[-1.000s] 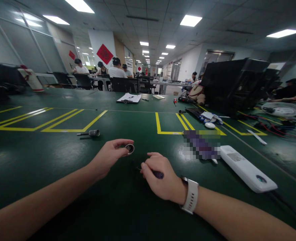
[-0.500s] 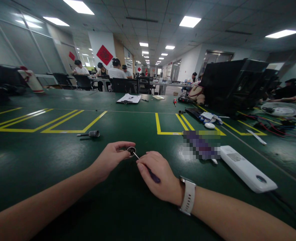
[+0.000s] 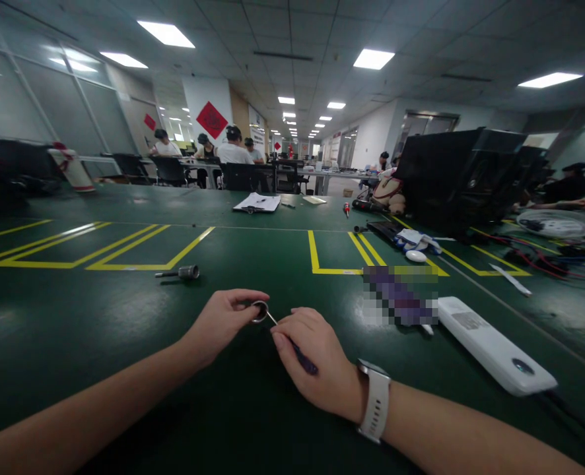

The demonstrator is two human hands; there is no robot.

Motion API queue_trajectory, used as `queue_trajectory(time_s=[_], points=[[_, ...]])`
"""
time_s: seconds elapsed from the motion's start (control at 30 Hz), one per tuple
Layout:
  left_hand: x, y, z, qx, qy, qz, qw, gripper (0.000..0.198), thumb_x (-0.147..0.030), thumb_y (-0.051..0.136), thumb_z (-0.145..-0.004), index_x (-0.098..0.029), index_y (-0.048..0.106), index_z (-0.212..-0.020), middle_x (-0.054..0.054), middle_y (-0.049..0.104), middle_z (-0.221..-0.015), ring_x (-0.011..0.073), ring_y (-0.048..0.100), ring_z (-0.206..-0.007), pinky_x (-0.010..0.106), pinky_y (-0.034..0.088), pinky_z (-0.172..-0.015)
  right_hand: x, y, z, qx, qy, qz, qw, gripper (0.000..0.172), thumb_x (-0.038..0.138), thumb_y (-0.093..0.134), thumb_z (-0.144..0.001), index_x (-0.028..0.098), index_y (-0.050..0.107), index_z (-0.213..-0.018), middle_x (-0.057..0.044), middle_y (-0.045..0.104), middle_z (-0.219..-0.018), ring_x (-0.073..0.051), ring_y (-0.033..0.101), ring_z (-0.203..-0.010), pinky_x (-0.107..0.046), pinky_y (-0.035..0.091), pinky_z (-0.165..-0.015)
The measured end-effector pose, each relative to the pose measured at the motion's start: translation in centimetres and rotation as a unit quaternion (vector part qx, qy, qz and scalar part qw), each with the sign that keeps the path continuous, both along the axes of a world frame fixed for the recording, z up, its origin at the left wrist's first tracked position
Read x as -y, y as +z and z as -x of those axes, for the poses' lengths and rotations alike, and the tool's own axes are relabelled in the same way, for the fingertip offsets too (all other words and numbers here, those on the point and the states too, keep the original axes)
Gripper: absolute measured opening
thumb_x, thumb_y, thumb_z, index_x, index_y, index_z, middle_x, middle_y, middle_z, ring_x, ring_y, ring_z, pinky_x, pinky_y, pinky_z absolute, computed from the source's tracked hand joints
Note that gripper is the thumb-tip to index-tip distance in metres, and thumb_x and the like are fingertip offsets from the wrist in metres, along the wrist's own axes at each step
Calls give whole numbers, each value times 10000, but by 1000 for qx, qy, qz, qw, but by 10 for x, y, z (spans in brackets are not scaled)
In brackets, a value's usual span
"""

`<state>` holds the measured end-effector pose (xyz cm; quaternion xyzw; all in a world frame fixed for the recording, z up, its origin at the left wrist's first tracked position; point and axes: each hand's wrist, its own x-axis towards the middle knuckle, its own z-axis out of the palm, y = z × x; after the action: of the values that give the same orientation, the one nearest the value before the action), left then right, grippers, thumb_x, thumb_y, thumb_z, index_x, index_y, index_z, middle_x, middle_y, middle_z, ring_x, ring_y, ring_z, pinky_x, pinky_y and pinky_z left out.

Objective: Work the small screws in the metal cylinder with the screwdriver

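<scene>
Between thumb and fingers, my left hand (image 3: 226, 324) pinches a small round metal ring-shaped part (image 3: 259, 312), its opening turned toward my right side. My right hand (image 3: 312, 356) is closed around the dark purple handle of a screwdriver (image 3: 304, 360). The thin metal shaft points up and left, and its tip meets the round part; whether it sits inside or only touches the rim I cannot tell. A cylindrical metal piece with a thin stem (image 3: 187, 272) lies on the green table (image 3: 124, 369), beyond my left hand.
On the right lie a white power-bank-like box (image 3: 495, 346) with a cable, a blurred purple item (image 3: 401, 297) and a white oval object (image 3: 415, 256). Black equipment (image 3: 451, 178) and wires stand farther right. A clipboard (image 3: 257, 202) lies at the back. People sit at far desks.
The whole view has tilted slightly, so things sit a little lower. The round part has turned a little in my left hand; both hands keep their grips.
</scene>
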<state>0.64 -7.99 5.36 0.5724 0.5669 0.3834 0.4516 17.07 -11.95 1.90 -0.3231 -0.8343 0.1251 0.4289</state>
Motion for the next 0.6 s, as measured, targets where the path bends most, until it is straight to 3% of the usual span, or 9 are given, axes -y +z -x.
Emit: queue_trajectory(time_s=[0.2, 0.37, 0.47, 0.6], points=[[-1, -3, 0, 7, -8, -9, 1000, 261, -248, 659, -593, -145, 696, -829, 71, 724, -819, 248, 658, -826, 311, 511, -766, 0, -2, 2, 7, -7, 14, 1000, 152, 178, 428, -869, 181, 579, -886, -47, 635, -832, -168, 559, -807, -344, 404, -806], [-7, -8, 4, 6, -8, -21, 1000, 245, -241, 635, -623, -137, 669, -842, 73, 712, -784, 243, 657, -790, 355, 507, -769, 0, -3, -1, -80, -9, 38, 996, 196, 200, 417, -879, 178, 597, -806, -34, 637, -789, -150, 571, -782, -341, 390, -847], [-11, -10, 8, 14, 3, -37, 999, 270, -226, 643, -618, -141, 635, -874, 77, 695, -862, 234, 650, -822, 352, 515, -759, -6, -4, -2, -138, -19, 158, 978, 275, 281, 409, -890, 168, 622, -757, -33, 632, -732, -150, 581, -731, -310, 430, -737], [-14, -10, 11, 16, 5, -33, 999, 292, -195, 653, -619, -144, 599, -901, 92, 658, -969, 226, 630, -890, 333, 523, -756, -17, -4, -4, -215, -8, 343, 914, 347, 359, 424, -870, 132, 617, -693, -37, 615, -633, -144, 578, -629, -276, 443, -609]])
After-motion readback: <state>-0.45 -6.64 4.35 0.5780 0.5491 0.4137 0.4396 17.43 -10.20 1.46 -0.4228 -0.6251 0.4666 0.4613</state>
